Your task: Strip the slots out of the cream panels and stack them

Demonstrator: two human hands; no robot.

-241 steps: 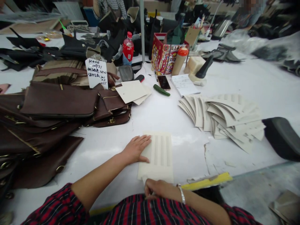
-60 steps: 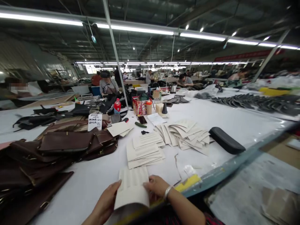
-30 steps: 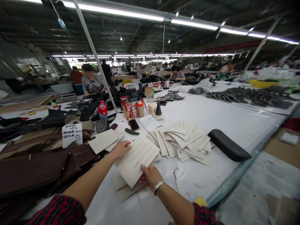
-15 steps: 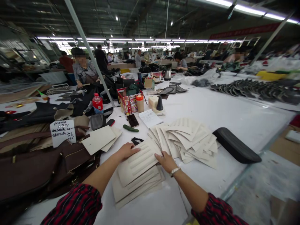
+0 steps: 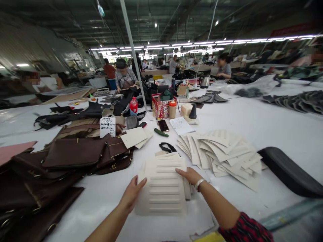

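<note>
A cream-coloured ribbed panel (image 5: 165,187) is held flat in front of me, its raised bars running crosswise. My left hand (image 5: 130,195) grips its left edge, thumb on top. On the upper right edge, my right hand (image 5: 190,176) pinches the panel with the thumb over the face; its other fingers are mostly hidden underneath. More cream panels (image 5: 187,191) show partly behind it, the rest of that pile being covered. To the right, several similar panels lie in an overlapping fan (image 5: 219,151). A black strap (image 5: 168,147) rests just beyond the held panel.
Brown leather bags (image 5: 75,153) fill the left, with a handwritten card (image 5: 107,127) on them. A phone (image 5: 163,125), a cucumber (image 5: 160,132) and a paper sheet (image 5: 181,125) lie ahead. A black curved block (image 5: 290,171) sits right. A person (image 5: 126,75) works across the table.
My view has swung left. The ribbed panel has come off the pile toward me and turned straighter. My left hand has shifted from the panel's top to its left edge.
</note>
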